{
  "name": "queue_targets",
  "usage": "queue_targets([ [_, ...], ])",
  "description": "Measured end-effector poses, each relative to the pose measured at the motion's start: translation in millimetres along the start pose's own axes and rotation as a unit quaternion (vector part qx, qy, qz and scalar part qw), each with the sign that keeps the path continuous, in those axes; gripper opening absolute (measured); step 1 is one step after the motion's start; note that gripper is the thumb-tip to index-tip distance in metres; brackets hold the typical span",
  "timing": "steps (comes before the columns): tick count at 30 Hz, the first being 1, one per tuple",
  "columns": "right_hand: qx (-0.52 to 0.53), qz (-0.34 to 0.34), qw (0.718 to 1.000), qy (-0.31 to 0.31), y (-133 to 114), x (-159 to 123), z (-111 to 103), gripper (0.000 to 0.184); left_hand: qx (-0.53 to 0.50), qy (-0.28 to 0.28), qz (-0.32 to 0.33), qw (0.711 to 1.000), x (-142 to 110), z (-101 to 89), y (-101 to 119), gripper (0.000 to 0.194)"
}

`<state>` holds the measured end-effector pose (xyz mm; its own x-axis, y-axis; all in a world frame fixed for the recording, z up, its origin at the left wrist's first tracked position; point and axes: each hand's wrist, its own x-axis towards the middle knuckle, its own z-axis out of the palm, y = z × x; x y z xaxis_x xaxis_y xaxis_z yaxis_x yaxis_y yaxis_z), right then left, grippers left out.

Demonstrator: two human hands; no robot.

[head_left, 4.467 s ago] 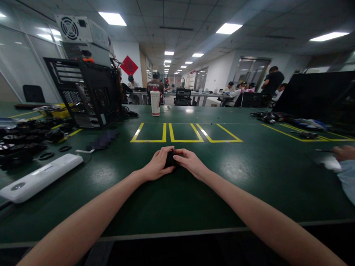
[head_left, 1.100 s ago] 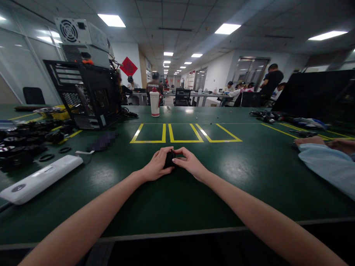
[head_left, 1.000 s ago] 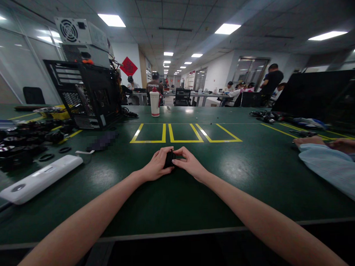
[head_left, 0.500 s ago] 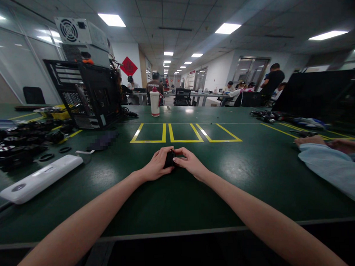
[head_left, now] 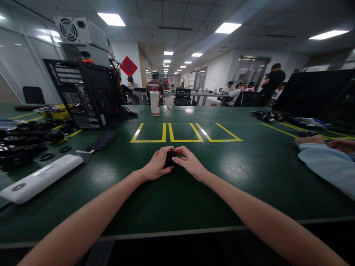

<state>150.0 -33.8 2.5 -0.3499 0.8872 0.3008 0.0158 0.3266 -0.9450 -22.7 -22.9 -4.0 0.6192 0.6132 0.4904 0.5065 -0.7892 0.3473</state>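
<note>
- My left hand (head_left: 158, 163), half curled, holds one small black object (head_left: 169, 160).
- My right hand (head_left: 190, 162) narrowly pinches its side.
- Probably I adjust it; next needs steady left grip.

We look through a single head-worn camera, facing forward and tilted down over the green counter (head_left: 174, 205), whose near edge crosses low in our view. It sits close enough that our left hand (head_left: 157, 163) and right hand (head_left: 191, 163) fall near the middle, while the wide view takes in the ceiling (head_left: 176, 11) above.
</note>
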Motion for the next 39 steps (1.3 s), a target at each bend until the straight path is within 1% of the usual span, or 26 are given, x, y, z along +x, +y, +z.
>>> queue_targets([
  [3, 0.005, 0.018, 1.0, -0.009, -1.1, 0.1, -0.5, 0.028, 0.0, 0.001, 0.0, 1.0, -0.1, 0.3, -0.6, 0.065],
  [6, 0.019, 0.017, 0.999, -0.024, -1.5, -0.8, -0.8, 0.026, 0.002, -0.002, 0.003, 1.0, -0.2, -0.6, 0.4, 0.065],
  [12, -0.001, 0.005, 1.0, -0.004, 0.8, -1.6, 0.0, 0.018, 0.004, 0.003, 0.003, 1.0, -0.3, -0.2, 0.7, 0.066],
  [15, -0.005, -0.005, 1.0, 0.003, 1.6, -0.3, 0.6, 0.017, 0.006, 0.006, 0.003, 1.0, 0.0, 0.8, -0.3, 0.066],
  [18, -0.011, -0.011, 1.0, 0.009, 3.0, 1.3, 0.4, 0.02, 0.006, 0.004, 0.004, 1.0, 0.3, 1.3, -0.7, 0.066],
  [21, -0.018, 0.005, 1.0, 0.019, 4.8, 2.5, -0.8, 0.026, 0.007, 0.005, 0.007, 1.0, 0.1, 1.1, -0.7, 0.066],
  [25, -0.004, 0.019, 1.0, -0.004, 3.6, 1.5, -1.9, 0.025, 0.006, 0.002, 0.005, 1.0, -0.6, -0.1, -0.1, 0.066],
  [28, 0.018, 0.009, 1.0, -0.016, 0.4, -0.7, -0.8, 0.024, 0.002, -0.001, 0.001, 1.0, -0.7, -0.7, 0.4, 0.065],
  [32, 0.008, -0.02, 1.0, 0.0, -0.7, -1.2, 1.1, 0.014, 0.0, 0.001, 0.001, 1.0, -0.2, -0.1, 0.1, 0.065],
  [34, 0.001, -0.026, 1.0, 0.002, 0.5, -0.1, 1.1, 0.013, 0.001, 0.001, 0.002, 1.0, -0.2, 0.3, -0.4, 0.065],
  [39, -0.009, -0.007, 1.0, 0.008, 3.1, 2.0, -0.5, 0.024, 0.006, 0.0, 0.001, 1.0, -0.7, 0.9, -2.6, 0.066],
])
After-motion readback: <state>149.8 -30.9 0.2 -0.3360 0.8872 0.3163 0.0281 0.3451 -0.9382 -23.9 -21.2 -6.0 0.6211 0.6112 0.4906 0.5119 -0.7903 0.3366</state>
